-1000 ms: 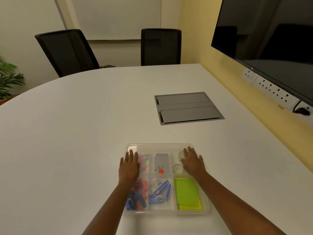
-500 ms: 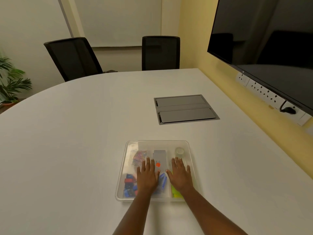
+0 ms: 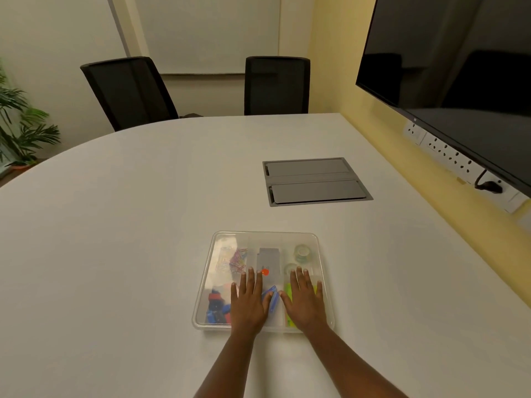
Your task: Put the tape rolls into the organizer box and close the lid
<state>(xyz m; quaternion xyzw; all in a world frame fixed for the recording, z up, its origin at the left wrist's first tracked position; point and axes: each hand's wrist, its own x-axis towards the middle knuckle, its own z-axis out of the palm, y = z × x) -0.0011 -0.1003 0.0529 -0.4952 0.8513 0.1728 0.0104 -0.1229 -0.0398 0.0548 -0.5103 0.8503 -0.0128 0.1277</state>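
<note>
A clear plastic organizer box lies on the white table in front of me with its transparent lid on top. Two tape rolls show through the lid in the far right compartment, one behind the other. My left hand lies flat on the near middle of the lid, fingers spread. My right hand lies flat beside it on the near right, over yellow-green sticky notes. Neither hand holds anything.
Coloured paper clips, a grey case and blue and red clips fill other compartments. A grey cable hatch is set into the table beyond. Two black chairs stand at the far edge; a wall screen hangs right.
Both hands slid from the far part of the lid toward its near edge and closer together. The view has shifted slightly; the box stays put.
</note>
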